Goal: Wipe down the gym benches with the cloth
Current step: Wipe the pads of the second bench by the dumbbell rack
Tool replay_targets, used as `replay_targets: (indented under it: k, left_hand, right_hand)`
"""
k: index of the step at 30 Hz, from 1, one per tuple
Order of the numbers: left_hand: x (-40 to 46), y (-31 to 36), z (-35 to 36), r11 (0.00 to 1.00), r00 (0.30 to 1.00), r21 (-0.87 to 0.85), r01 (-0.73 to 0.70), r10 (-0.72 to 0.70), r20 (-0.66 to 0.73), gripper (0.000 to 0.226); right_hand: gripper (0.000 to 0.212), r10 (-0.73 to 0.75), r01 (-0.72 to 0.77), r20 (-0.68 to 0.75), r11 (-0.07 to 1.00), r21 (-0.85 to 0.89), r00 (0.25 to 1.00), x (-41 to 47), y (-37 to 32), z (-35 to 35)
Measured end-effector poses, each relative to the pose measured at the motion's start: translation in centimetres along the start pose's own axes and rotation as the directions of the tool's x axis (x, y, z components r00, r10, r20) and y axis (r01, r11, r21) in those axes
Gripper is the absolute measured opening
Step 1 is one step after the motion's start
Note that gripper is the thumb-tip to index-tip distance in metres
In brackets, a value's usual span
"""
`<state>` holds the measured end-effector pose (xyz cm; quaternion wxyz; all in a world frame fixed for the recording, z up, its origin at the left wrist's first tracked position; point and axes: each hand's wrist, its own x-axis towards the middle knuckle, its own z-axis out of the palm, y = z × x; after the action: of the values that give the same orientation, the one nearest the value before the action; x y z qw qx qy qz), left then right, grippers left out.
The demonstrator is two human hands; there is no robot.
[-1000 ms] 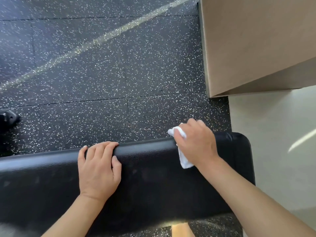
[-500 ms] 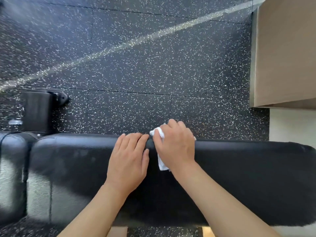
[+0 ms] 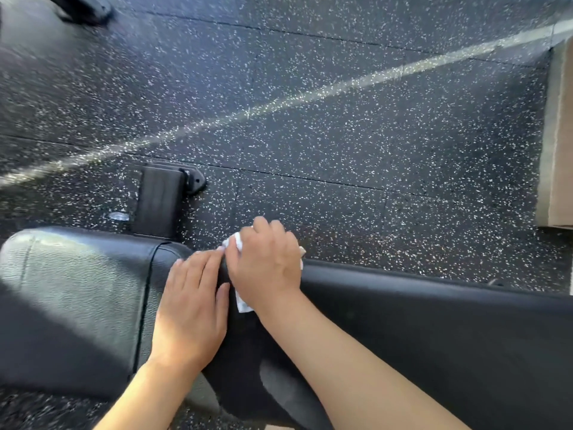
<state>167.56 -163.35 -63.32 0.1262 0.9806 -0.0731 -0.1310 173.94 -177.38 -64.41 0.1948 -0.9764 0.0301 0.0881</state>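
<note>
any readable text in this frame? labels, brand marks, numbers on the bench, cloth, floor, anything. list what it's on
None readable.
Bench pad: plain black upholstery, no logo or label visible.
White cloth under the right hand: no print visible.
Bench foot: no marking visible.
Speckled floor: a pale streak only, no lettering.
Tan panel at the right edge: blank.
</note>
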Motion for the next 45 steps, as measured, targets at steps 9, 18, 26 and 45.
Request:
replay_targets:
  k: [9, 18, 26, 45]
  left_hand:
    - [-0.5, 0.1, -0.5, 0.997, 0.998, -0.045, 0.06, -0.06, -0.009, 0.054]
    - [-0.5, 1.3, -0.3, 0.992, 0.993, -0.083, 0.093, -0.099, -0.062, 0.052]
    - [-0.6, 0.9, -1.3, 0.997, 0.999, -0.077, 0.026, -0.023, 0.038, 0.057]
    - [-2.6, 23.1, 3.9, 0.86, 0.859, -0.135, -0.492, 0.505, 0.085, 0.047]
  right_hand:
    - [0.041, -0.141, 0.145, -0.058, 0.987, 0.068, 0.988, 0.4, 0.6, 0.3]
    - [0.033, 0.034, -0.053, -0.135, 0.988, -0.145, 0.99, -4.2, 15.1, -5.4]
    - [0.024, -0.031, 0.022, -0.238, 0.999, -0.04, 0.971, -4.3, 3.6, -1.0]
    - [0.027, 0.059, -0.119, -0.446, 0.987, -0.108, 0.893, -21.8, 27.8, -6.8]
